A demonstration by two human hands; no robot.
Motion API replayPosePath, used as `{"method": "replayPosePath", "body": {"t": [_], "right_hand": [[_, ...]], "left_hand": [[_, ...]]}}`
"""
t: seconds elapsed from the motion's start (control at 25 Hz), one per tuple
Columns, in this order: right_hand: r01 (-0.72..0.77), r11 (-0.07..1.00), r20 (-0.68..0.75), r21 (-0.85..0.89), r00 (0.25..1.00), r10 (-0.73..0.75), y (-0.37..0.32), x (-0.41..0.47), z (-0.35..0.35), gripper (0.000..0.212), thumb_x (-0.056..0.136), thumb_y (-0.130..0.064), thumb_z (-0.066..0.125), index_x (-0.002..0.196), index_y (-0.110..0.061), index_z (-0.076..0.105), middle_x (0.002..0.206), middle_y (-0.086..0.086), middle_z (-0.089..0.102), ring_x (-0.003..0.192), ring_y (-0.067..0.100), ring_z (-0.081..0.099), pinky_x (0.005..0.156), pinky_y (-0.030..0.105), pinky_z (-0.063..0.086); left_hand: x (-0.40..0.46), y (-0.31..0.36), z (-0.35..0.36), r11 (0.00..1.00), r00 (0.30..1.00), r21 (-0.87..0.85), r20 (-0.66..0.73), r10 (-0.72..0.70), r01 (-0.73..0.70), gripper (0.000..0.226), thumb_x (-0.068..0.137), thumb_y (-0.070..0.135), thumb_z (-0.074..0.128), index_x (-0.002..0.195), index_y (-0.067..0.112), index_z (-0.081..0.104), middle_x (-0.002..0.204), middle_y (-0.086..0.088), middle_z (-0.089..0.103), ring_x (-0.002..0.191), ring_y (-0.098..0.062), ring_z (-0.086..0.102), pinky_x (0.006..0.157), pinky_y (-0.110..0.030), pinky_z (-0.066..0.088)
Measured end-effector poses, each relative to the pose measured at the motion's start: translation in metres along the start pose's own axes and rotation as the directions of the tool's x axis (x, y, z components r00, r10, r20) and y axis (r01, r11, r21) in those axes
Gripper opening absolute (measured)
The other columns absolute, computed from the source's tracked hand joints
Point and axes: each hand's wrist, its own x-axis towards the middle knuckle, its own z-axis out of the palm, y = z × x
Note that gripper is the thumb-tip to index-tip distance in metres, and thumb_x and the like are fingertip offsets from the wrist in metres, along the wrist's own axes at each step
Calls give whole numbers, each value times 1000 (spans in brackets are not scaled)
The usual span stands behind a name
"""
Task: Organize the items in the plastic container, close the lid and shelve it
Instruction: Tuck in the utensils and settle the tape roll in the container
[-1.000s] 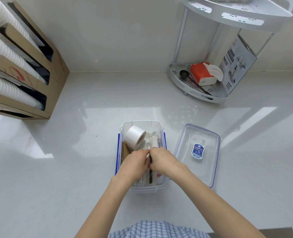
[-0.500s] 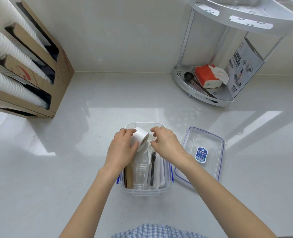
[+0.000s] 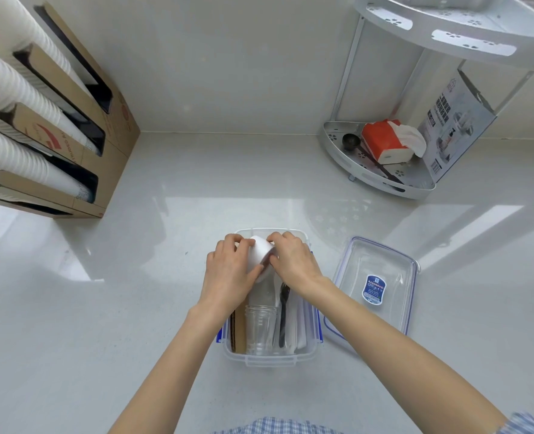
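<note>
Low centre of the frame: clear plastic container [image 3: 270, 358] open on the countertop [image 3: 103, 308], lid [image 3: 375, 283] lying just right of it (not yet on). Within, stacked clear cups [image 3: 261, 327] and a dark spoon [image 3: 283, 314]. At the far end, left hand [image 3: 228, 274] and right hand [image 3: 294, 261] pinching the white tape roll [image 3: 259, 255] from both sides; best laid flat, below the rim.

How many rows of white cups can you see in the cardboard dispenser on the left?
3: the top row, the middle row and the bottom row, each poking out of its own slot in the cardboard dispenser. More may sit beyond the picture's left edge.
</note>
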Motion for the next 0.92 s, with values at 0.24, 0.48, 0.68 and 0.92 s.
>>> {"method": "replayPosePath", "body": {"t": [0.24, 0.48, 0.68, 0.92], "right_hand": [[-26, 1000, -51, -14, 998, 25, 1, 6, -10, 27, 87, -16, 47, 108, -3, 58, 112, 17, 60, 105, 38, 53, 82, 42, 46], [-50, 997, -27, -51, 998, 49, 1, 13, -12, 27, 88, -22, 50, 103, -3, 63, 106, 19, 65, 100, 40, 56, 76, 38, 45], [-129, 991, 11, -45, 992, 129, -1, 15, -14, 31, 89, -25, 51, 103, 1, 61, 109, 22, 62, 104, 42, 54, 77, 38, 45], [-99, 995, 7, -27, 995, 99, -2, 14, -11, 29, 91, -15, 45, 111, 1, 60, 111, 23, 63, 105, 42, 55, 83, 41, 48]], "left_hand": [[6, 1, -3, 998, 998, -60, -45, 34, -36, 32, 91, 23, 46, 121, 12, 53, 125, -6, 58, 114, -26, 52, 95, -35, 34], [9, -1, 2, 996, 995, -66, -89, 49, -55, 31, 93, 17, 42, 121, 14, 53, 124, -1, 60, 114, -21, 54, 96, -33, 33], [8, 1, 1, 998, 998, -13, 10, 62, -61, 41, 91, 21, 43, 131, 17, 42, 139, 2, 45, 128, -17, 39, 103, -32, 25], [9, 3, 9, 990, 987, 106, 141, 77, -92, 49, 88, 30, 47, 135, 19, 35, 149, 5, 31, 135, -13, 27, 107, -34, 19]]}}
